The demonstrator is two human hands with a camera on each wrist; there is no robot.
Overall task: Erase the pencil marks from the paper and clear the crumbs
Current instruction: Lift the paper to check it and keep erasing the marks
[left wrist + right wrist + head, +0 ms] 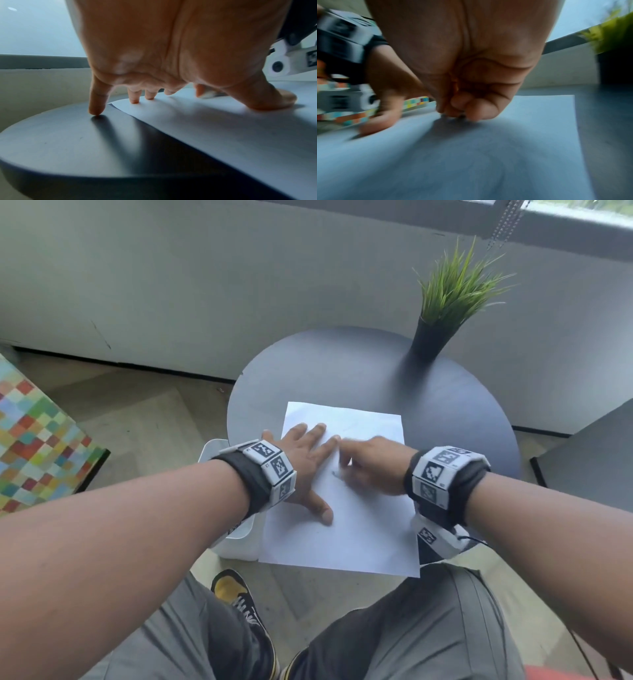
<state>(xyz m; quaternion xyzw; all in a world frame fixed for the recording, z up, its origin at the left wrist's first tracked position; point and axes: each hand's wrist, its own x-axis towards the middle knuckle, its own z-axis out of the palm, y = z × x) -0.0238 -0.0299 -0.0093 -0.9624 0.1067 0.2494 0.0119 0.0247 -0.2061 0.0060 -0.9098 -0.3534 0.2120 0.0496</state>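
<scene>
A white sheet of paper (359, 529) lies on a round dark table (462, 412). My left hand (308, 463) lies flat with spread fingers on the sheet's left side, the little finger (96, 106) on the bare table. My right hand (363, 463) is motion-blurred at the middle of the sheet, its fingers curled down onto the paper (471, 162). It pinches a small white eraser (208, 93), which presses on the sheet. A small dark pencil mark (334, 473) shows beside its fingertips. In the right wrist view my right hand (467, 108) hides most of the eraser.
A green plant in a black vase (431, 337) stands at the table's far right. A white bin (236, 539) sits on the floor under the table's left edge. A colourful checkered block (37, 440) is at the left, dark furniture (589, 460) at the right.
</scene>
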